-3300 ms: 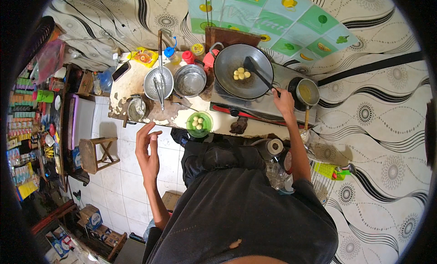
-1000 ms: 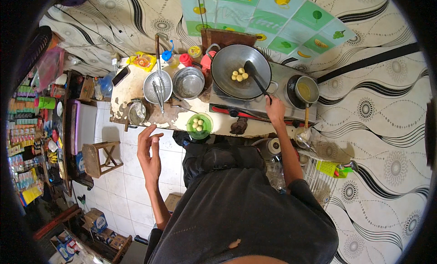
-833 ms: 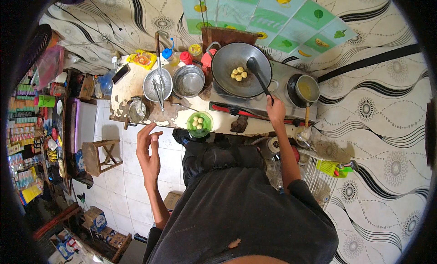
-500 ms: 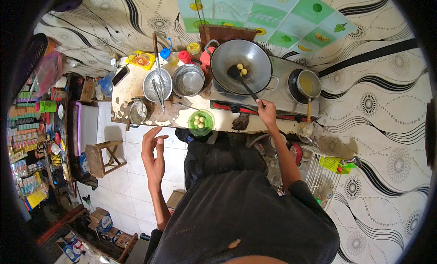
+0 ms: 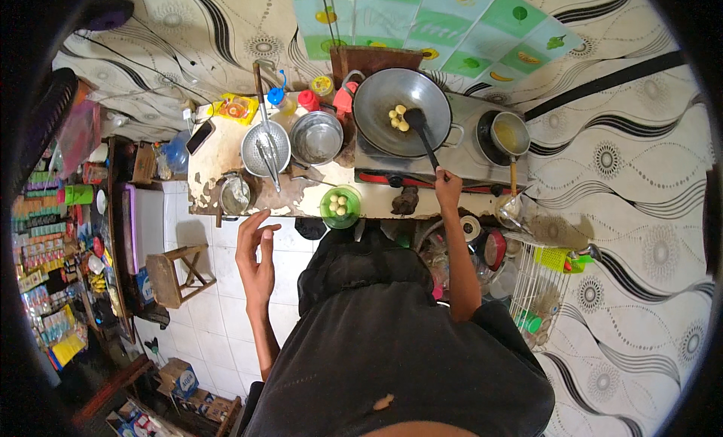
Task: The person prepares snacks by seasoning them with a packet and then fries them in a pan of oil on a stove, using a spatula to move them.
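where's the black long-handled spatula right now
In the head view, above and right of centre, the black long-handled spatula is gripped in the right hand, its blade inside the round grey metal wok beside the pale yellow balls.

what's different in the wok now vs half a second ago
The black spatula has swung rightward, from the left of the yellow balls to their right, uncovering more; the right hand still grips it. Nothing was grasped or released. The wok and green bowl stay put; the left hand remains empty.
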Available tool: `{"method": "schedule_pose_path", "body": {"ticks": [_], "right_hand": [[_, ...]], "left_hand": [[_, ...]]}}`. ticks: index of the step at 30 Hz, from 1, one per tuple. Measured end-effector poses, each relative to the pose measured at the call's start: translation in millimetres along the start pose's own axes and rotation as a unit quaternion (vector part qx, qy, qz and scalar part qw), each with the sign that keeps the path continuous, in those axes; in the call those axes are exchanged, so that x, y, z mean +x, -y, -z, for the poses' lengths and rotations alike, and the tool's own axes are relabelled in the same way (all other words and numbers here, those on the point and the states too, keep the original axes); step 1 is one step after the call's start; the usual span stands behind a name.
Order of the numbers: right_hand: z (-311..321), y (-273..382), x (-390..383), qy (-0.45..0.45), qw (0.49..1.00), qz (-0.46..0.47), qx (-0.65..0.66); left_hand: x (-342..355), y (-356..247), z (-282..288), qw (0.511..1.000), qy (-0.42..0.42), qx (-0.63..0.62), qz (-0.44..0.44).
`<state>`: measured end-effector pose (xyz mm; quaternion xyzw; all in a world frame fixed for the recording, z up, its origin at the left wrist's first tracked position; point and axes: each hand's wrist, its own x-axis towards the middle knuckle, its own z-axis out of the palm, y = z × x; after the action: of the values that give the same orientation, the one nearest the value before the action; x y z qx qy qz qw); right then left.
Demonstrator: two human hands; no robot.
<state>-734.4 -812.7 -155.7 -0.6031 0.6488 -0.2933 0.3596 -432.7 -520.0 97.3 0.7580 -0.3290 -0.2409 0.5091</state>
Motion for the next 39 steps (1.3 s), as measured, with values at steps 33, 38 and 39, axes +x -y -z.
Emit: {"method": "schedule_pose_path", "body": {"ticks": [33, 38, 39], "right_hand": [[-29.9, 66.9, -65.4, -0.019, 0.999, 0.010, 0.049], [-64.8, 42.7, -29.8, 0.012, 0.989, -0.087, 0.120], [-65.0, 14.4, -21.8, -0.007, 0.995, -0.060, 0.085]], "left_hand": [[57.3, 53.1, 83.0, 0.996, 0.071, -0.037, -0.036], [61.8, 44.1, 80.5, 0.994, 0.093, -0.041, -0.051], [65.7, 42.0, 76.9, 0.992, 0.105, -0.044, -0.058]]}}
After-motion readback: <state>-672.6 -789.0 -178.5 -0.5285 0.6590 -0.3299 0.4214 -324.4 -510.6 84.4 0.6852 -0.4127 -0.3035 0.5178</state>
